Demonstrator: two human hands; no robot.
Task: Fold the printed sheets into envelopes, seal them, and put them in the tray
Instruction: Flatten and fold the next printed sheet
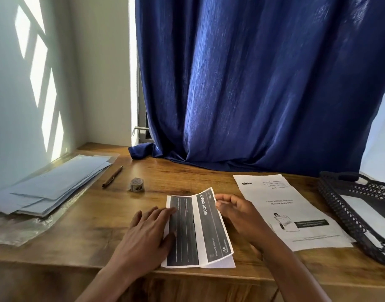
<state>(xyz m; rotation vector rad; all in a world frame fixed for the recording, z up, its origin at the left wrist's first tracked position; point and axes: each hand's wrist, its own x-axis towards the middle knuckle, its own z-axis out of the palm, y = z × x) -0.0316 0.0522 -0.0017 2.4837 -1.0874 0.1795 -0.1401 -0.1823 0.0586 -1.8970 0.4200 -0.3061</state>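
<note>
One slip of your left hand (151, 227), whose flat fingers pin the dark sheet (197, 229), and the panel your right hand (235, 211) pinches creases crooked.

Left hand (149, 229) flat, fingers straight, palm down; right hand (237, 214) fingers curled, pinching at fingertips.

Two hands are in view, the left hand (148, 227) and the right hand (241, 216). Two printed sheets lie on the one table (95, 214): a dark printed sheet (198, 229) and a white printed sheet (291, 212). One stack of blue envelopes (50, 188) (the exact number cannot be told, several at least). One pen (112, 177). One roll of tape (136, 184). One black tray (339, 205). One blue curtain (263, 83).
</note>
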